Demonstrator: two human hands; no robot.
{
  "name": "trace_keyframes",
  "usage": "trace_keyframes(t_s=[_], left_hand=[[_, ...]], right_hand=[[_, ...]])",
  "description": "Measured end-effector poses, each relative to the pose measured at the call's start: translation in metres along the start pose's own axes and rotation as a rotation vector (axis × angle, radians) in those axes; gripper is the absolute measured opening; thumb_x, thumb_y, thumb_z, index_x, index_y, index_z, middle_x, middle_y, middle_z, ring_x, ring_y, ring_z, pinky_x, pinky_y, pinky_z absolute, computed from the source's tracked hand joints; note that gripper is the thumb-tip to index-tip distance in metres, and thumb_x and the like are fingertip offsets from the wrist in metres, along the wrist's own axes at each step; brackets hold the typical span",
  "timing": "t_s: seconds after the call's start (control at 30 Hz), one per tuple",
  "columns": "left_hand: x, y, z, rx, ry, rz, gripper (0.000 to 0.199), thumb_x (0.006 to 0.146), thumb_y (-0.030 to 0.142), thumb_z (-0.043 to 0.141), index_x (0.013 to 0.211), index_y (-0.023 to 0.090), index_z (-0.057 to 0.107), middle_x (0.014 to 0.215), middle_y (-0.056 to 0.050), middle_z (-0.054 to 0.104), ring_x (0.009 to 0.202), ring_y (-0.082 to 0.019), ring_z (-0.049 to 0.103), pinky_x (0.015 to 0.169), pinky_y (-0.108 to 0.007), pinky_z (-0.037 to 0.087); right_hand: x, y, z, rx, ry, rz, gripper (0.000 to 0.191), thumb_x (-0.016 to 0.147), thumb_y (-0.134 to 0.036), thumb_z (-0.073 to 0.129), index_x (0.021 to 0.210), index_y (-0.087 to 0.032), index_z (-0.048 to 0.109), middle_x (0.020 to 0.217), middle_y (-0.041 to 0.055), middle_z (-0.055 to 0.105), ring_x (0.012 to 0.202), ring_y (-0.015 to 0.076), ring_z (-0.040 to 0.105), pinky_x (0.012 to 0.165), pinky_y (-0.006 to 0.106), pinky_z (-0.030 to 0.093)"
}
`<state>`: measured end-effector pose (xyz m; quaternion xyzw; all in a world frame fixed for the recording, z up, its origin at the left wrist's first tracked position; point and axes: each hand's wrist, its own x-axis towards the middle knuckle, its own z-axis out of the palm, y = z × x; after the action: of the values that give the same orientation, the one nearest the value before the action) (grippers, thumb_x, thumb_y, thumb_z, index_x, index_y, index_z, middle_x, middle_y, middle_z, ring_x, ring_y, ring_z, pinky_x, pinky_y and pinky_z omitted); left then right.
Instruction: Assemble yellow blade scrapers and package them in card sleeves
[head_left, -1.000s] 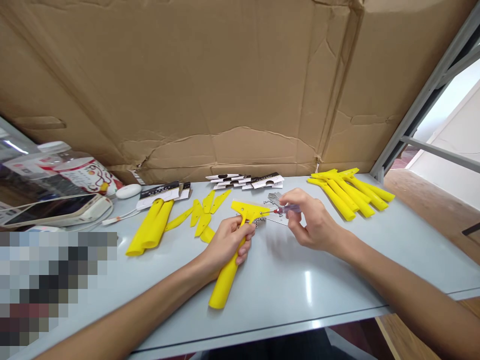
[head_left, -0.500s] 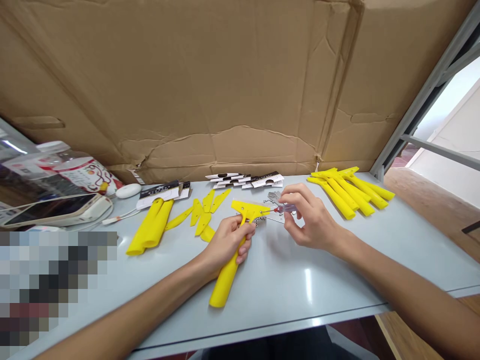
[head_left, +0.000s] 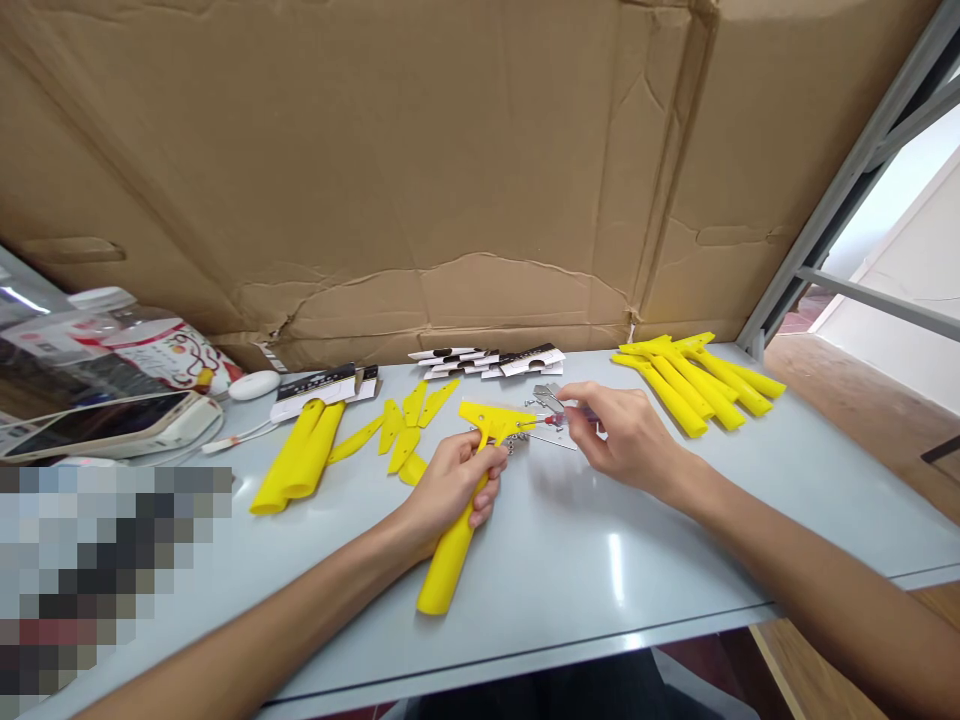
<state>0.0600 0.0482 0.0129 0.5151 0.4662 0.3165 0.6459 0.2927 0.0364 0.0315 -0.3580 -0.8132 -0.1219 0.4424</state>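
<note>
My left hand [head_left: 450,490] is shut around a yellow plastic scraper [head_left: 450,565], holding it upright-angled just above the table with its wide head [head_left: 487,417] pointing away from me. My right hand [head_left: 622,437] pinches a small screwdriver [head_left: 559,420] with a red and clear handle, partly hidden by my fingers. Its tip is at the right end of the scraper head. Just beyond lie loose steel blades [head_left: 549,398], small screws and a short metal chain [head_left: 510,445].
Yellow scraper handles [head_left: 690,385] lie in a bunch at the right, and yellow flat parts [head_left: 401,430] and handles [head_left: 300,458] at the left. Printed cards [head_left: 487,362] stand behind. A phone [head_left: 112,428] and bottle [head_left: 105,330] sit far left. Cardboard [head_left: 450,150] walls the table's back.
My right hand has shifted slightly left and lower, with the screwdriver staying at the scraper head. My left hand and the scraper have barely moved.
</note>
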Motion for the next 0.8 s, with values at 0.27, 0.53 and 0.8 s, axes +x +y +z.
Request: trace_keyframes(t_s=[0.27,0.53,0.8], left_hand=[[-0.0008,0.0019,0.0013,-0.009,-0.002,0.002,0.039,0.082,0.044,0.074,0.067,0.022,0.045,0.044,0.007,0.043,0.033,-0.007,0.035,0.034,-0.020,0.027],[0.0005,-0.0007,-0.0010,0.004,-0.006,-0.002,0.036,0.085,0.042,0.070,0.069,0.022,0.045,0.043,0.007,0.043,0.032,-0.007,0.035,0.035,-0.020,0.027],[0.0014,-0.0003,-0.0010,-0.019,0.007,0.001,0.036,0.084,0.041,0.072,0.068,0.021,0.047,0.044,0.007,0.043,0.033,-0.006,0.034,0.035,-0.020,0.027]], right_hand=[[-0.0042,-0.0046,0.0027,0.100,-0.070,-0.093,0.027,0.089,-0.009,0.056,0.111,-0.025,0.054,0.099,0.0027,0.070,0.081,0.0137,0.068,0.059,0.025,0.047],[-0.0008,-0.0054,-0.0015,0.110,-0.032,-0.018,0.005,0.097,-0.020,0.055,0.101,-0.022,0.054,0.079,-0.0012,0.069,0.058,0.0109,0.060,0.052,0.026,0.042],[-0.0026,-0.0046,0.0017,0.077,-0.041,-0.038,0.004,0.099,-0.018,0.054,0.100,-0.021,0.056,0.069,-0.0049,0.066,0.049,0.0085,0.051,0.049,0.026,0.038]])
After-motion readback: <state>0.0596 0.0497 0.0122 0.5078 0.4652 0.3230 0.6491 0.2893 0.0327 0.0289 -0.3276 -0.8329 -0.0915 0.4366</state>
